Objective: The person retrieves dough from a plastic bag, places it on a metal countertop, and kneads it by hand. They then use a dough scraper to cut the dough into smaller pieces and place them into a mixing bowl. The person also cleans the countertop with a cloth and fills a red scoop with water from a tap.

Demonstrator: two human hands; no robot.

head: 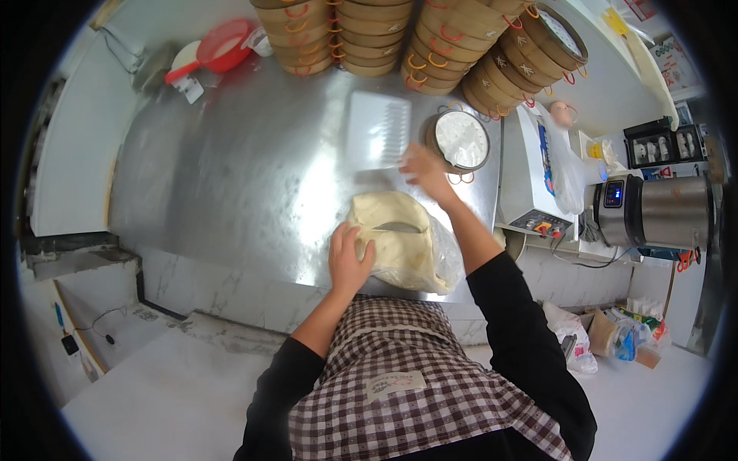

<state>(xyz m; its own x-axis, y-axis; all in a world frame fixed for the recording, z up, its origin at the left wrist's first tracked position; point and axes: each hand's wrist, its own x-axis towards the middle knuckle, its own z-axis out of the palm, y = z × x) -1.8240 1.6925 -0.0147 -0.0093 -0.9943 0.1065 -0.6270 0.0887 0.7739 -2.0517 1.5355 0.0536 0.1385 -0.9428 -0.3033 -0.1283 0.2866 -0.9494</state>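
Note:
A pale yellow slab of dough (398, 253) with a gaping slit across its middle lies at the front of the steel worktable, partly over a clear plastic bag (450, 253). On the dough's left edge rests my left hand (350, 259), thumb and fingers apart. My right hand (424, 170), blurred, reaches beyond the dough. Its fingertips meet the lower right corner of a flat white plate (369, 129) with ridges along its right side; blur hides whether they grip it. Just right of this hand stands a round bamboo steamer (461, 141) with a white perforated liner.
Tall stacks of bamboo steamers (372, 37) line the back. A red plastic strainer (222, 49) lies at the back left. At the right stand a white machine (536, 173) with control knobs and a steel cooker (674, 210). Bags (571, 340) sit on the floor.

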